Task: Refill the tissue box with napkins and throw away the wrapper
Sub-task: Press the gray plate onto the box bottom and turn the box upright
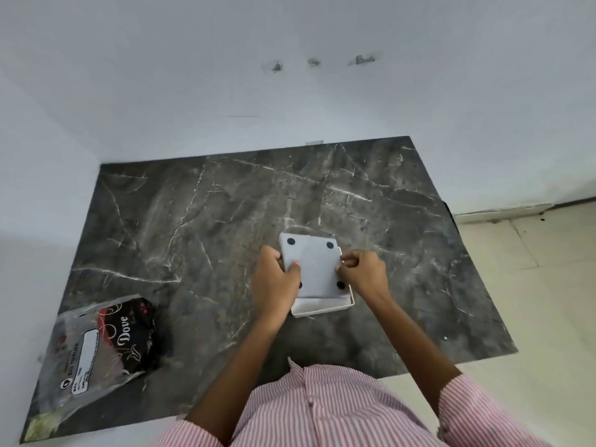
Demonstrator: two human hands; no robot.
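Dark veined marble tabletop (225,221) fills the head view. Left hand (277,279) and right hand (364,272) both pinch one square grey tissue box base with four black feet (314,266), skewed over one white box shell (322,306); it may jam. One printed plastic napkin wrapper (103,343) lies well apart, left.

Grey black-dotted tissue box (314,269), dark white-veined marble table (200,221), pink-striped shirt (322,411).
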